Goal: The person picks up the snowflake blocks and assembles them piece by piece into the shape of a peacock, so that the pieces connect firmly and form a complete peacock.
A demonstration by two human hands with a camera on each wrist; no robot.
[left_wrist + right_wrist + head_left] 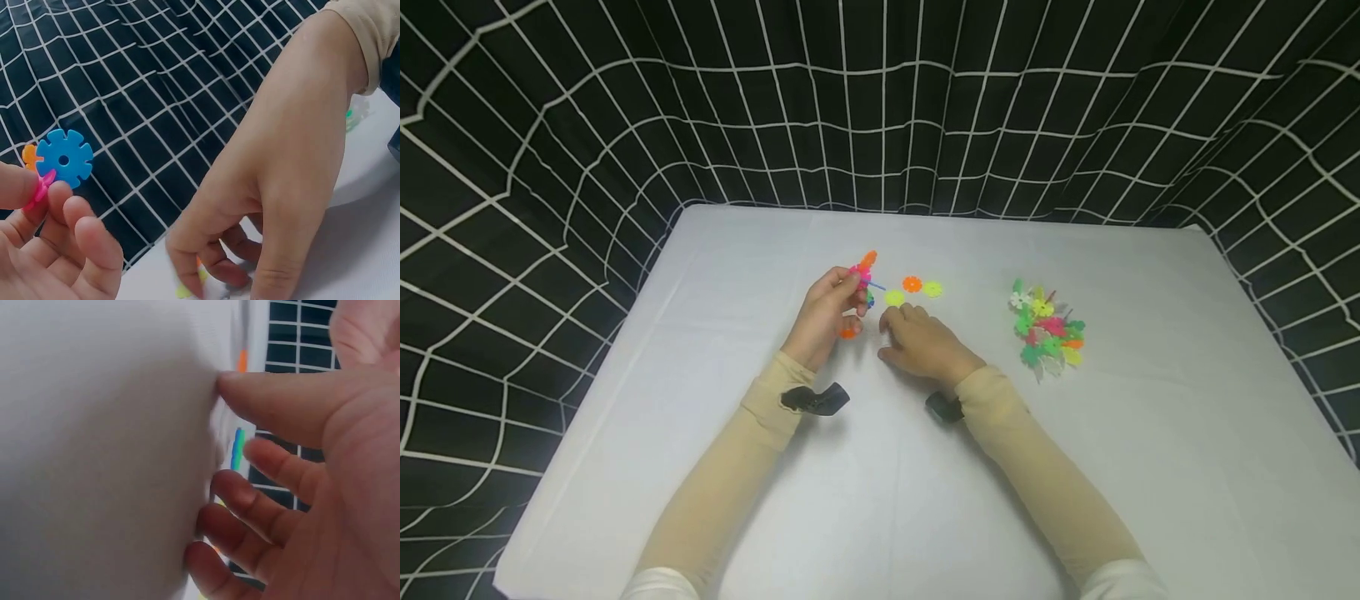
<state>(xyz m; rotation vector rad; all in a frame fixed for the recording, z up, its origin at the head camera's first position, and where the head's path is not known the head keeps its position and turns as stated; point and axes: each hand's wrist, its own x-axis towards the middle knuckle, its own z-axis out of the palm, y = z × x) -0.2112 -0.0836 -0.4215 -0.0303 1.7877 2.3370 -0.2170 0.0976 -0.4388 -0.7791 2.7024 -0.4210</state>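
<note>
Thumb and fingertips of my left hand pinch a pink notched disc. An orange disc and a blue disc are joined to it; the blue one appears edge-on in the head view. My right hand is lowered to the table, fingertips at its surface and the thumb held apart. Just beyond those fingers lies a yellow disc. In the right wrist view no piece shows between thumb and fingers.
Past the right hand lie an orange disc and another yellow disc. Beneath the left hand are an orange disc and a green-blue piece. A mixed pile of notched discs sits to the right on the white table.
</note>
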